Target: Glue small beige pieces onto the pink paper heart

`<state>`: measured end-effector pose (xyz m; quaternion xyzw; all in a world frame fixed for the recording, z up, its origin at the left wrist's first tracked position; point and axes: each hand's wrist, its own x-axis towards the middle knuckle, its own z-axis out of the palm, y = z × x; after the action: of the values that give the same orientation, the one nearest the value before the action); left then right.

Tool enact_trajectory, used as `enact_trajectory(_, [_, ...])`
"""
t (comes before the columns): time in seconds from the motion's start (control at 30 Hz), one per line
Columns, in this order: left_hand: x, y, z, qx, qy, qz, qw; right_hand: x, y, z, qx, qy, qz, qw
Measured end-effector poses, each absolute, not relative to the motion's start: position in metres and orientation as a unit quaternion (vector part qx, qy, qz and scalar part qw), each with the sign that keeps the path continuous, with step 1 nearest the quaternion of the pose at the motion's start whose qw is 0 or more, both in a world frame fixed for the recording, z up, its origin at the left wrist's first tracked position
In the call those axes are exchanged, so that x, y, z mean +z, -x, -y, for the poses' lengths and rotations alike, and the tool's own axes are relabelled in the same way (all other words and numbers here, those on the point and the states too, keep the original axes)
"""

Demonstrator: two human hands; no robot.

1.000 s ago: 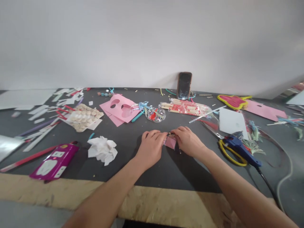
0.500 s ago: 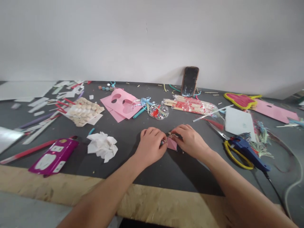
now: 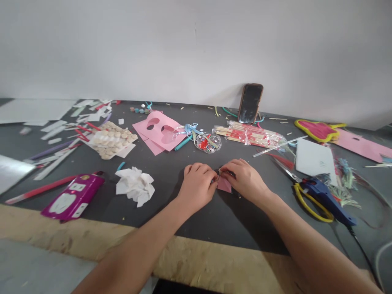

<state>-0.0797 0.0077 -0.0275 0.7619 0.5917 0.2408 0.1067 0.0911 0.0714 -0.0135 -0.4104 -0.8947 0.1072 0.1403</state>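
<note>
My left hand (image 3: 198, 184) and my right hand (image 3: 245, 179) meet over the dark tabletop, fingers closed in a pinch. Between them is a small piece of pink paper (image 3: 224, 185), which hangs below my fingertips. A thin brownish piece, too small to name, lies along its upper edge, partly covered by my fingers. The left fingertips press at the paper's left side, the right ones at its top right. Crumpled white tissue (image 3: 135, 185) lies left of my left hand. To the right of my right arm are scissors with yellow handles (image 3: 312, 204) and a blue glue gun (image 3: 329, 200).
Behind my hands lie pink paper with cut holes (image 3: 163, 130), a clear palette of small beads (image 3: 207, 143) and wrapped sticks (image 3: 249, 134). A phone (image 3: 250, 104) leans on the wall. At left are a purple packet (image 3: 73, 197) and paper strips (image 3: 55, 130); a cable runs right.
The view has shifted slightly, so most things sit a little further right. My hands stay together at the pink paper, and the brownish piece is now more covered by my fingers.
</note>
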Motion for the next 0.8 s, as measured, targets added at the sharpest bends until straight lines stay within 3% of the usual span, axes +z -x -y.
enact_trajectory(0.8, [-0.025,0.080,-0.005,0.232,-0.767,-0.590,0.099,0.000,-0.097,-0.070,0.106,0.451,0.881,0.098])
